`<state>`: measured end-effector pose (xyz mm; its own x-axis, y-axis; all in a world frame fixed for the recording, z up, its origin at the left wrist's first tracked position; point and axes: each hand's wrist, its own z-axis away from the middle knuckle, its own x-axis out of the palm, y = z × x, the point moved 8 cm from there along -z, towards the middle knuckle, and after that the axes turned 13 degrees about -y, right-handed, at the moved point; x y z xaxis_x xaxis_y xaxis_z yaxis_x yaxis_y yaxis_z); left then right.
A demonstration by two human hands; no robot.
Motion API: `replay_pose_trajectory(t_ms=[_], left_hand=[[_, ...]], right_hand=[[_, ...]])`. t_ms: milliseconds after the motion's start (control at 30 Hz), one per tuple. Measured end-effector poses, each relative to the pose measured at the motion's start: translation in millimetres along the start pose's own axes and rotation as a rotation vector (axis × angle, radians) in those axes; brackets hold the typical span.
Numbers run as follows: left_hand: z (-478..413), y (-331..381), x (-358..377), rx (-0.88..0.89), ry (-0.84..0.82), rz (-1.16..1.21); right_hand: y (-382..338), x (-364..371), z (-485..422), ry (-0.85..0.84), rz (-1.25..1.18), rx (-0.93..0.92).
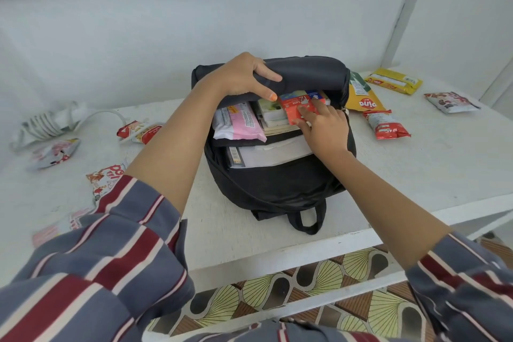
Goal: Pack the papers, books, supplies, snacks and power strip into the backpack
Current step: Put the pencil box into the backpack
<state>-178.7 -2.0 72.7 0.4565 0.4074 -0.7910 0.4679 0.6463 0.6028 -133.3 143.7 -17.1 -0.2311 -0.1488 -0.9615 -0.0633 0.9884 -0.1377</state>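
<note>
A black backpack [277, 189] lies open on the white table [416, 164]. My left hand [244, 75] grips the backpack's upper flap [311, 72] and holds it up. My right hand [324, 128] presses a red box [294, 111] into the main compartment, fingers on its face. Inside lie a pink-and-white pack [238, 125], stacked books [273, 116] and white papers [274, 153] in the front sleeve. A white power strip [47, 125] with its cable rests at the far left.
Snack packets lie loose around the bag: a red one [138, 132] and two pale ones [52, 153] [107, 178] on the left, a yellow bag [363, 100], a red packet [385, 125], a yellow bar [394, 81] and a grey packet [449, 102] on the right. A wall stands behind.
</note>
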Motion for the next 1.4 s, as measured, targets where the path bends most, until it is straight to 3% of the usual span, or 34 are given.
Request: replay_pose_trajectory(t_ms=[800,1067,1333,1400], left_hand=[[-1.2,-4.8,1.4,-0.013,-0.025,0.015],[-0.1,-9.3,6.1,-0.037,-0.042,0.007],[-0.9,-15.7,19.9,-0.072,-0.144,-0.023],[-0.2,-15.8,26.0,-0.086,-0.192,-0.048]], right_hand=[[-3.6,3.3,-11.8,-0.001,0.036,0.076],[0.1,11.0,-10.2,-0.099,0.052,0.048],[10.3,11.1,-4.7,-0.254,-0.076,-0.053],[15.3,6.6,0.3,-0.226,-0.151,-0.068]])
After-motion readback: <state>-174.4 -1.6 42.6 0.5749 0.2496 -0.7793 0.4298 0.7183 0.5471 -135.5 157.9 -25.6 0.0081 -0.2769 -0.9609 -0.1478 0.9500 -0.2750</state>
